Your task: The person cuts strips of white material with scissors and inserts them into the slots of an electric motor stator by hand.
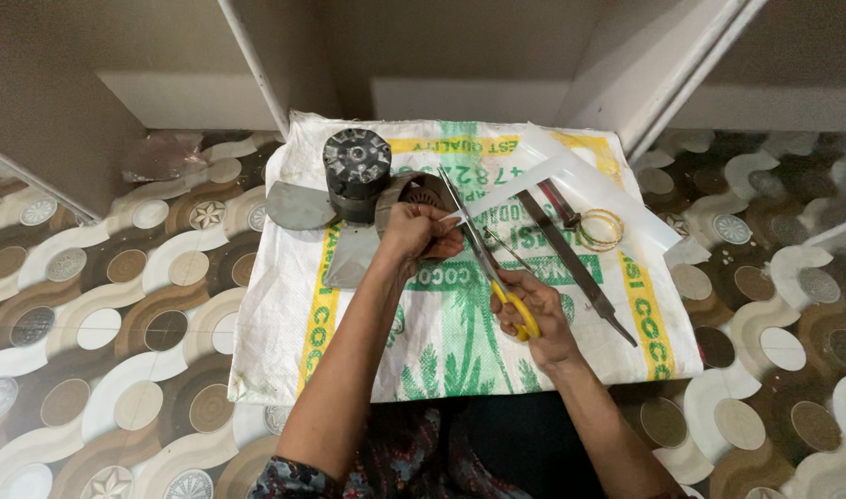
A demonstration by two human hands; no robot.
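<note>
Floor tiles (118, 305) with a brown and cream circle pattern lay at the far left, and on them was spread a white woven sack (423, 351) printed in green and yellow, serving as a work mat. At the sack's left end stood a dark fan motor (356, 171) with grey blades (298, 205) fanning out from it, one more blade lying flat just below. Beside the motor, the left hand (421, 231) was closed around a small dark rounded part that I could not identify, pinching one end of a white strip (534, 180) against it. Next came the scissors (483, 254), yellow-handled, gripped by the right hand (534, 314) with fingers through the loops; the blades stood open and pointed up toward the strip near the left hand. Judging from this, the cut looked barely begun: the strip ran on whole toward the upper right, and no loose offcuts showed on the sack. Further right lay a thin metal rod (508, 248), a long flat file (576, 263), a smaller red-handled tool (560, 205) and a gold-coloured ring (600, 228), all untouched. No container appeared anywhere; the sack alone held the things, loose on its surface.
</note>
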